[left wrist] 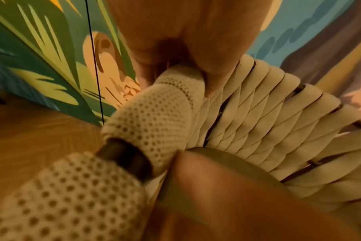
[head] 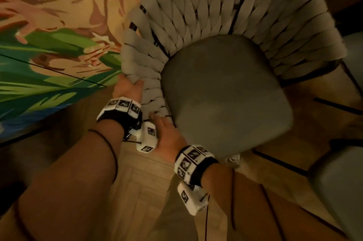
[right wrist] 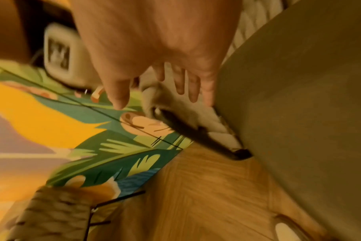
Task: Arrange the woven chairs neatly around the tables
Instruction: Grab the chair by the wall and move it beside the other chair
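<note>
A woven chair [head: 216, 14] with cream straps and a grey-green seat cushion [head: 225, 93] fills the head view, seen from above and blurred. My left hand [head: 128, 88] grips the woven rim of its left arm; in the left wrist view the thumb and fingers [left wrist: 216, 65] curl round the strap-wrapped rim [left wrist: 155, 106]. My right hand [head: 164, 132] is lower, at the front end of the same arm, beside the cushion's edge. In the right wrist view its fingers [right wrist: 181, 84] lie straight along the woven arm end [right wrist: 175, 104], thumb spread apart.
A painted mural wall [head: 49, 54] with green leaves stands close on the left. Wood-pattern floor [head: 141, 191] lies below. The grey cushion of another chair [head: 337, 191] shows at the lower right, and a second woven chair [right wrist: 52, 215] appears in the right wrist view.
</note>
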### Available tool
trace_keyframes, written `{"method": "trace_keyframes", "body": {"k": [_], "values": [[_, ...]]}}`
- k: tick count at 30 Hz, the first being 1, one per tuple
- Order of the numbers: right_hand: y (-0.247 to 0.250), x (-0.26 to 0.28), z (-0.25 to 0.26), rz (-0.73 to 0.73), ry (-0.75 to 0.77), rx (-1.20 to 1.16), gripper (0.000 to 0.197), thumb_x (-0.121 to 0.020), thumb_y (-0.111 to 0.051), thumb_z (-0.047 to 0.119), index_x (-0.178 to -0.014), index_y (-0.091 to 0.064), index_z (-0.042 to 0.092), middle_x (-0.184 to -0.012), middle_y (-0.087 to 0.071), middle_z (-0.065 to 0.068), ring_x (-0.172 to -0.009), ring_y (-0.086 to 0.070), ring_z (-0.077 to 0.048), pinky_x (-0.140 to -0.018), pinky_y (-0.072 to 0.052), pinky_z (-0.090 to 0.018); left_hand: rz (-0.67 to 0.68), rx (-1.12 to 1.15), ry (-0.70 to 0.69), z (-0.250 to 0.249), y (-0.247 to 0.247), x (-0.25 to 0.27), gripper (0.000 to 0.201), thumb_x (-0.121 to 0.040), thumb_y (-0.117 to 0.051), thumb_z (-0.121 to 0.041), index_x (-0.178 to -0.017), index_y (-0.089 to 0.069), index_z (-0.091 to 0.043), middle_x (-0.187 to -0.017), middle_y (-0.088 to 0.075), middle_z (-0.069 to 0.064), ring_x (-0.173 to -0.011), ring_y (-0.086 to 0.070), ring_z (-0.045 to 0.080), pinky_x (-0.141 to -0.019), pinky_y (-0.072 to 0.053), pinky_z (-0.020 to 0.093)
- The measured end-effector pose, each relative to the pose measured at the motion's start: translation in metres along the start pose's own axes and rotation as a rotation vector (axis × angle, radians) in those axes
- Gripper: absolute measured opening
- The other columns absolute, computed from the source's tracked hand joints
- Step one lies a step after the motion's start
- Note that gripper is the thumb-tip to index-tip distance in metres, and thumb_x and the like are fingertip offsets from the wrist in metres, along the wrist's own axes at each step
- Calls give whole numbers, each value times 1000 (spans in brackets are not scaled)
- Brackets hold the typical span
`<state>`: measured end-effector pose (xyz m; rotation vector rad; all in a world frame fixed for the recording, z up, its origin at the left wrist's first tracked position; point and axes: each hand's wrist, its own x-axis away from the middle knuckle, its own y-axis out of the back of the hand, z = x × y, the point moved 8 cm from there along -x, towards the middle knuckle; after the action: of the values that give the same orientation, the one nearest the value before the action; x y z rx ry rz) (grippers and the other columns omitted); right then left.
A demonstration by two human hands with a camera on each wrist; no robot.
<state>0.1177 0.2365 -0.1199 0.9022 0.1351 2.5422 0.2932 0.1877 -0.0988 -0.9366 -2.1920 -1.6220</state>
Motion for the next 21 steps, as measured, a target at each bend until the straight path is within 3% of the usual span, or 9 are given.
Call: {"method": "trace_keyframes", "body": {"k": [2, 5, 9, 12, 17, 21], "values": [[-23, -18, 5, 36, -94, -38, 97, -88, -67, 32, -157, 0, 16, -160, -19, -13, -145, -25, -32, -118, -24, -44, 18, 12, 0, 6, 2, -4, 65, -91, -58, -37, -143, -32, -10, -142, -48, 17, -123, -52, 40, -101, -44, 48], [-36, -30, -1, 59, -187, 54, 89, -93, -59, 35, -157, 2, 19, -157, -23, -18, -138, -35, -40, -111, -32, -48, -9, -28, -12, 25, 9, 4, 65, -88, -60, -34, -141, -30, -10, -135, -53, 19, -118, -54, 41, -94, -45, 46], [-67, -13, -5, 121, -147, 181, 90, -92, -62, 38, -156, -1, 24, -157, -26, -11, -133, -44, -35, -106, -38, -45, -26, -16, 32, 71, 21, 25, 70, -84, -61, -35, -143, -26, -17, -131, -53, 23, -116, -53, 45, -94, -45, 49], [-80, 7, -11, 190, -74, 259, 91, -90, -65, 32, -157, -4, 23, -159, -25, -9, -130, -49, -33, -102, -42, -42, -32, 34, 85, 102, 22, 44, 70, -83, -62, -36, -140, -28, -15, -130, -54, 21, -115, -54, 45, -94, -45, 49], [-59, 45, -35, 308, 0, 423, 99, -83, -74, 29, -156, -8, 23, -154, -36, -8, -126, -52, -32, -96, -47, -39, -46, 173, 205, 131, 0, 85, 62, -83, -64, -31, -133, -33, -10, -128, -55, 21, -113, -56, 41, -92, -46, 47], [-24, 71, -65, 369, -12, 508, 99, -78, -77, 33, -155, -14, 28, -147, -48, -7, -123, -55, -30, -97, -49, -40, -51, 304, 300, 135, -32, 123, 67, -80, -67, -32, -132, -32, -8, -130, -53, 23, -114, -56, 40, -95, -47, 47]]}}
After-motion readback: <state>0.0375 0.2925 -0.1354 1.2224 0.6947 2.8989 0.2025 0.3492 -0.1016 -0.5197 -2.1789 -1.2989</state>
